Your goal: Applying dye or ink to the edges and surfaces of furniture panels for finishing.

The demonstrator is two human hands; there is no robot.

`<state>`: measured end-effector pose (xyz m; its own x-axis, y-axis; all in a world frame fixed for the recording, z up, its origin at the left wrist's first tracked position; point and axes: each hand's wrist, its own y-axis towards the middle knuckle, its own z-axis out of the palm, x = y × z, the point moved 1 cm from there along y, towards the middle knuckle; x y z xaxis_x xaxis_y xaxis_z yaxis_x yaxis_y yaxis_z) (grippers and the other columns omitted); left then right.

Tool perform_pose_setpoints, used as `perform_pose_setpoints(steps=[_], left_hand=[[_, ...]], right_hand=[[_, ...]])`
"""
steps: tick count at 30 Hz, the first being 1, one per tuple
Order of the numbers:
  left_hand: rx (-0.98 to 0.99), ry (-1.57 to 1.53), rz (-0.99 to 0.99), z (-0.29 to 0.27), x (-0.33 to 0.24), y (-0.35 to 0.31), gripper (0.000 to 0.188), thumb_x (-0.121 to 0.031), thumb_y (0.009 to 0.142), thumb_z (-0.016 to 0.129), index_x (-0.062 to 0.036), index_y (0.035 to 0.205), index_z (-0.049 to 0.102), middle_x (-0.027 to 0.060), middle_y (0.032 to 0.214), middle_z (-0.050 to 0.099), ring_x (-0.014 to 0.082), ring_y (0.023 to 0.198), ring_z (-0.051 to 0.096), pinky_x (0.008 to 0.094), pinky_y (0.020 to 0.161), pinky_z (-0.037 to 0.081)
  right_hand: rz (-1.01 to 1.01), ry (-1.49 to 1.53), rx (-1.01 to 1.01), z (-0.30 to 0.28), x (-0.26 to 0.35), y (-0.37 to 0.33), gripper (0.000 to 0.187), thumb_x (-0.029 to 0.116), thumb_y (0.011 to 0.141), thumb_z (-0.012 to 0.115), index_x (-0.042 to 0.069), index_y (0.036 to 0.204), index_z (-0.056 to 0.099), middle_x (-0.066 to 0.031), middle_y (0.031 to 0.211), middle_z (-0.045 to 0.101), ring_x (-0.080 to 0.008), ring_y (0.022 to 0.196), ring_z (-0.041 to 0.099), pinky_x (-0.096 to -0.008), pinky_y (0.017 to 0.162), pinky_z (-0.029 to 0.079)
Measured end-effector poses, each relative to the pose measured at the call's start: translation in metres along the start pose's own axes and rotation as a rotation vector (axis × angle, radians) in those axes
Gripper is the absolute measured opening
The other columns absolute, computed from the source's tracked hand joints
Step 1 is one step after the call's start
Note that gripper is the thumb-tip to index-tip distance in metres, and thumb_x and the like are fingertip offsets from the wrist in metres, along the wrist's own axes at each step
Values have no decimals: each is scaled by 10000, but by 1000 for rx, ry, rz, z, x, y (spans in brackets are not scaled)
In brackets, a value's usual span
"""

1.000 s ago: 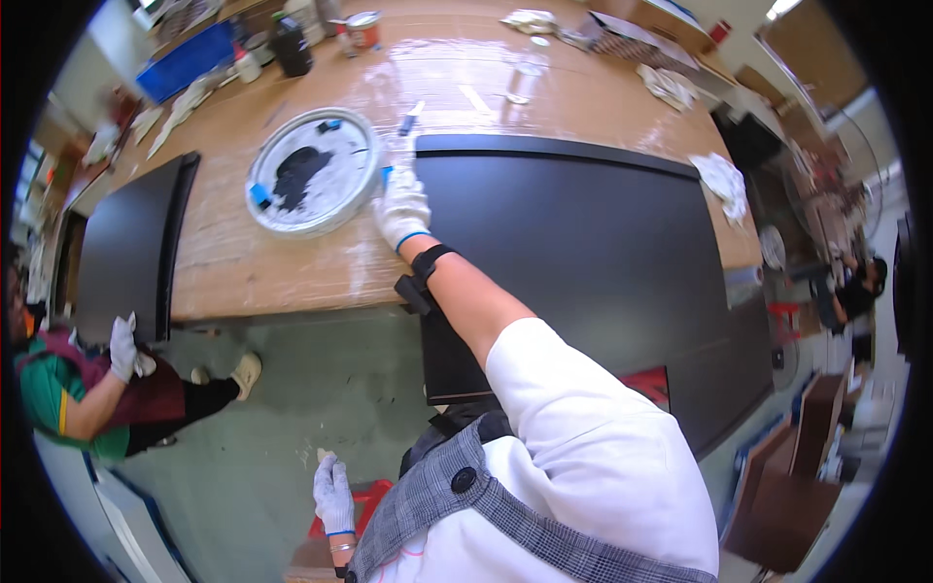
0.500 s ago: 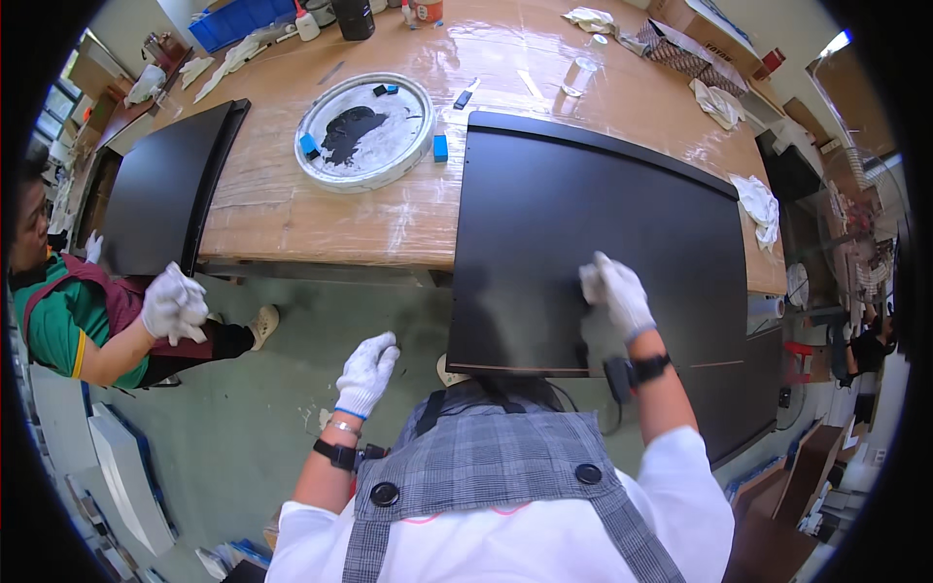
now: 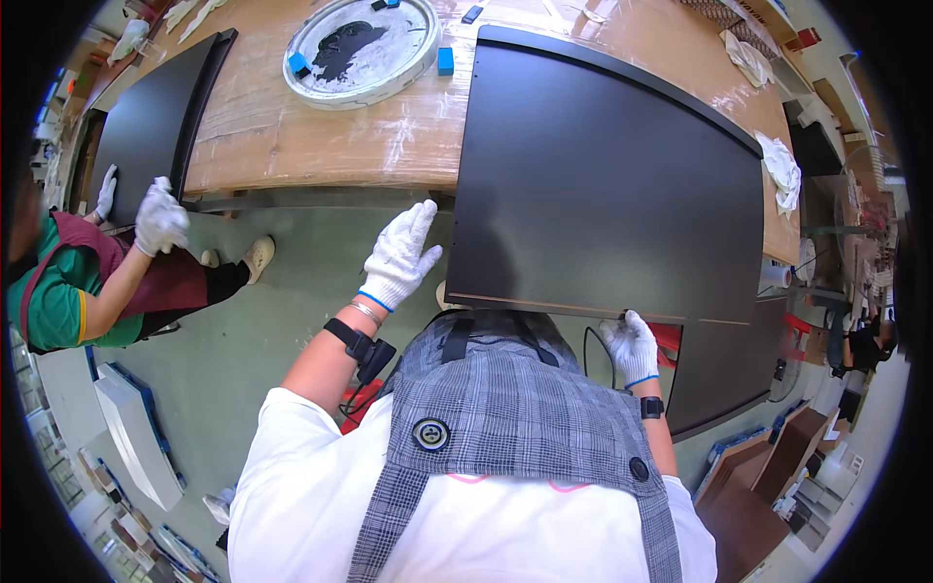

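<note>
A large flat black panel (image 3: 603, 185) lies on the wrapped table, its near edge jutting out toward my body. My right hand (image 3: 634, 350), in a white knit glove, is closed at that near edge, right of its middle; part of the fingers is hidden by the edge. My left hand (image 3: 400, 257), gloved the same way, hangs over the floor just left of the panel. Its fingers are stretched and the thumb stands apart, with nothing held. A gap separates it from the panel's left edge.
A round white tray (image 3: 428, 73) with black paste and blue blocks stands on the table (image 3: 321, 160), another blue block (image 3: 445, 61) beside it. At left, a co-worker's gloved hands (image 3: 160, 219) are near a second black panel (image 3: 151, 121). A white cloth (image 3: 780, 173) lies right.
My right hand has come off the panel's surface back to its near edge. My left hand has risen toward the panel's left side, its fingers spreading. The view has tilted lower.
</note>
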<state>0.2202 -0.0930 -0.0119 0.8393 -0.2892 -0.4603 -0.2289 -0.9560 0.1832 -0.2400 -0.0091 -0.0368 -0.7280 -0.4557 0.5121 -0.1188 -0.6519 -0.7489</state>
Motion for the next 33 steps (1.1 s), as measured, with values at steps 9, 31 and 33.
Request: perform_pose_setpoints(steps=[9,31,33], left_hand=[[-36,16,51,12,-9,0,924,-272,702,782,-111,1478,307,187,1477,343,382,1332,369,441,1109,323],[-575,-841,96,-222,-119,306,359,-337,904,668,-29,1088,664,0,1011,668,72,946,572,230,856,430],[-643,-724,12,-227,-106,330,395,-382,912,645,-37,1104,662,-3,1015,667,73,947,568,230,856,426]], right_hand=[[73,259,-321,53,9,-12,136,-48,805,429,35,722,497,-63,685,540,-233,711,558,-486,847,510],[-925,-350,842,340,337,-91,512,17,881,411,-201,1335,316,-330,1323,443,-398,1220,494,-478,1056,415],[-934,-352,871,348,359,-71,518,22,882,424,-197,1339,317,-327,1323,447,-397,1210,502,-474,1048,423]])
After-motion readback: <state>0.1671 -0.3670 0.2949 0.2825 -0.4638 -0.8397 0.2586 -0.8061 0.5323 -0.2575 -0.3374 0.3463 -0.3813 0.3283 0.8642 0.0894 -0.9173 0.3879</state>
